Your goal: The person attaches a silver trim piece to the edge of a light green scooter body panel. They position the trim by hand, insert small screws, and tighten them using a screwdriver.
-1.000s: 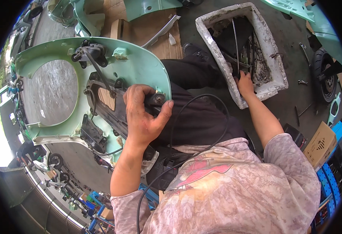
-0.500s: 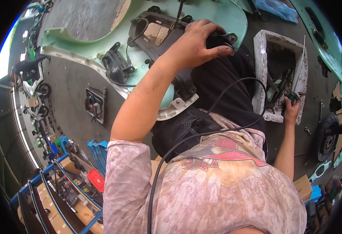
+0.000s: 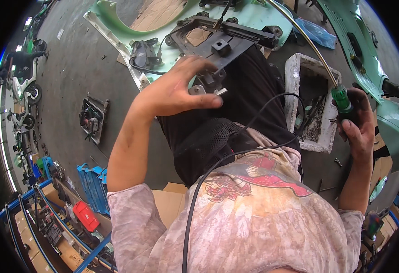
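Note:
A mint-green body panel [image 3: 117, 34] lies at the top with its inner side up, a dark plastic bracket [image 3: 235, 48] across it. Above my thighs, my left hand [image 3: 174, 91] is at the panel's near end, fingers and thumb spread apart around its pale edge; whether they touch it I cannot tell. At the right, my right hand [image 3: 361, 120] grips a screwdriver by its green handle [image 3: 341, 98]. The long metal shaft runs up and left past the panel, its tip out of view.
A worn white foam box [image 3: 292, 84] holding dark tools stands right of my legs. A black cable [image 3: 265, 111] loops over my lap. More green panels [image 3: 361, 59] lie at the far right. A metal-framed part [image 3: 92, 119] sits on the floor at left, near a blue-framed rack [image 3: 88, 255].
My right hand has come up out of the foam box with the screwdriver. My left hand has left the bracket's far right end and moved nearer, to the panel's near end.

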Motion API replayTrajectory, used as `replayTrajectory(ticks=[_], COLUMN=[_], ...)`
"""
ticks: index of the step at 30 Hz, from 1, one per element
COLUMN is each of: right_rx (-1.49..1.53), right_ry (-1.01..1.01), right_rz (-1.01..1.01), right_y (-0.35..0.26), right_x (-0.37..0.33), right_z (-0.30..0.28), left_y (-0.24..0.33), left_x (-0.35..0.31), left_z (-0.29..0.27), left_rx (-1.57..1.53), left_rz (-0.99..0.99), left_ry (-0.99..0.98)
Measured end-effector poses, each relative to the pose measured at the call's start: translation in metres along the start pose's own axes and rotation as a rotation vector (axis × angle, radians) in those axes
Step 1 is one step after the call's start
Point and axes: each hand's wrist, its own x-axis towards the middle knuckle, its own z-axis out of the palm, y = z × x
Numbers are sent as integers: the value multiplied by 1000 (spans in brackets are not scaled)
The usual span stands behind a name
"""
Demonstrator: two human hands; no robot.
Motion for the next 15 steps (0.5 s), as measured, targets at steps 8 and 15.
replayTrajectory(ticks=[8, 15], right_rx=[-68, -656], right_ry=[-109, -189], right_rz=[-41, -166], right_y=[-24, -98], right_x=[1, -21], right_z=[15, -26], left_y=[-13, -9], left_x=[2, 37], left_z=[29, 97], left_rx=[-14, 79], left_rz=[74, -8], left_ry=[26, 361])
